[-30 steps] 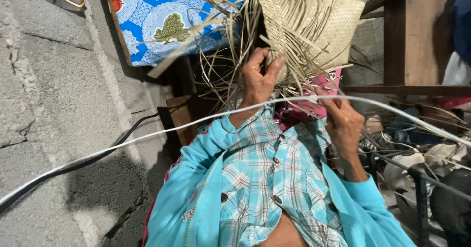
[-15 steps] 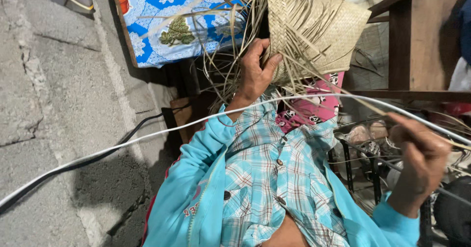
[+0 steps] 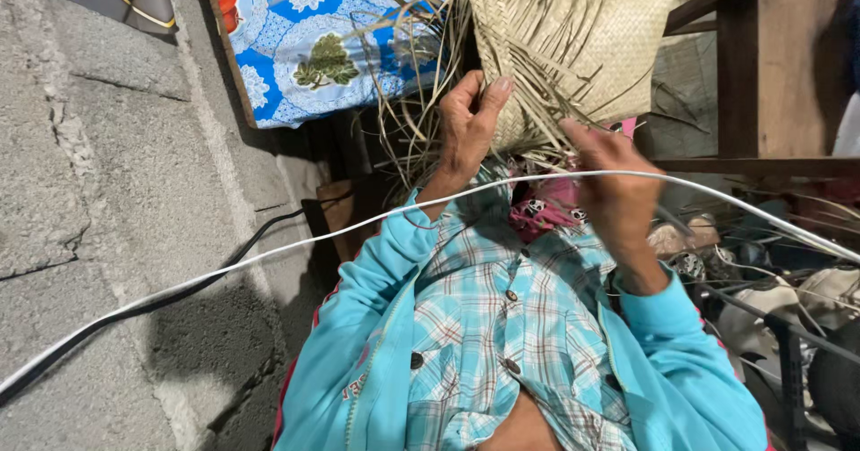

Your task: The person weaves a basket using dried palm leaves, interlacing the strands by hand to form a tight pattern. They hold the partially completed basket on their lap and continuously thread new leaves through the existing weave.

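Straw basket, half woven, sits above my lap with my left hand clamped on its edge and my right hand pinching loose strands, which I reckon could snap or slip.

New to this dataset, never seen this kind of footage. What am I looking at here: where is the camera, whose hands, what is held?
There is no machine. One camera sits on a person's head and looks down their own body, so the turquoise sleeves and checked shirt belong to the wearer. Both hands are theirs. The left hand grips a half-woven straw basket, thumb up against its side. The right hand pinches loose straw strips hanging from it. A white cable crosses the view in front. To the left is a grey block wall; above is a blue flowered cloth; to the right, a wooden frame.
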